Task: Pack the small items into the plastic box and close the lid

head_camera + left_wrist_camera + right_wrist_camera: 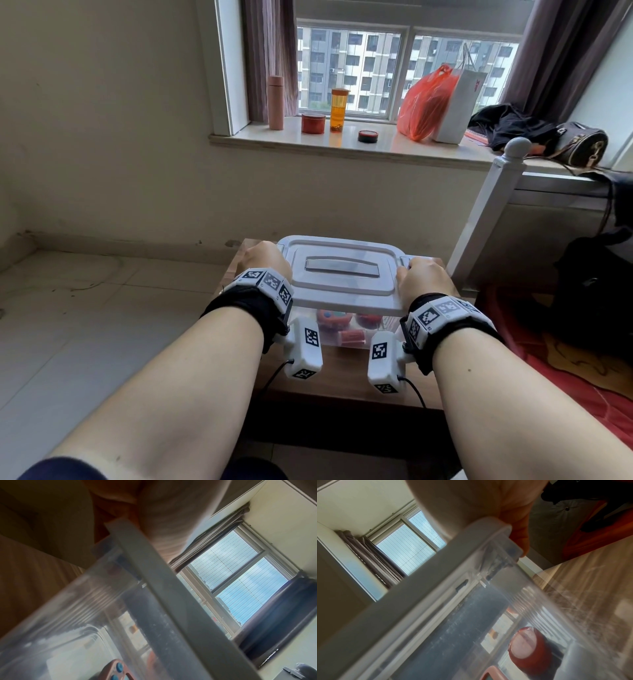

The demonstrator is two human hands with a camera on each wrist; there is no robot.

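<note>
A clear plastic box (388,327) stands on a small wooden table (342,377), with its white lid (342,270) lying on top. Through the wall I see red and pink small items (352,337) inside. My left hand (265,260) curls over the lid's left end and my right hand (423,277) over its right end. In the left wrist view, the left hand (163,513) lies on the lid's rim (154,574), above a pink item with blue buttons (116,669). The right wrist view has the right hand's fingers (520,539) wrapped behind the clear latch (505,545), with a red round item (530,649) below.
The window sill behind holds a pink bottle (275,102), an orange jar (339,109), a red tin (313,123) and bags (424,102). A white bedpost (493,205) and red bedding (582,377) stand close on the right. Pale floor lies to the left.
</note>
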